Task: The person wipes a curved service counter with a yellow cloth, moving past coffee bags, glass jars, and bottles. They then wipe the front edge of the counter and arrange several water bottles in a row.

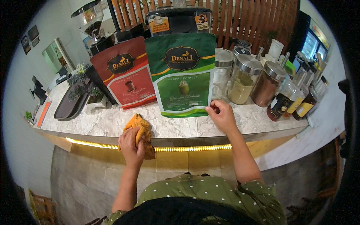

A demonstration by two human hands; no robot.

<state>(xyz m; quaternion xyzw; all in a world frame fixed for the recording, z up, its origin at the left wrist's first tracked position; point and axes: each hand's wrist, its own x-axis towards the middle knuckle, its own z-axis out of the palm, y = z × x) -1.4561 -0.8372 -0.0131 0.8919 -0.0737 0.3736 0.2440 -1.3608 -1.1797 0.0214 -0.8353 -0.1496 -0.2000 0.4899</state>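
Observation:
At the front edge of the marble-patterned counter (180, 128), my left hand (132, 144) grips a crumpled orange cloth (140, 128), part of which hangs over the edge. My right hand (222, 115) pinches the lower right corner of a green frappe powder pouch (182, 92) between thumb and bent fingers. This pouch stands upright on the counter. A red frappe powder pouch (129, 90) stands to its left, tilted a little, with its right side touching or just behind the green one.
Glass jars of powder (243, 81) with metal lids and several syrup bottles (281, 104) stand at the right. On the left are dark oval trays (67, 104), a potted plant (94, 92) and a coffee grinder (92, 25). A light strip (191, 148) runs under the counter edge.

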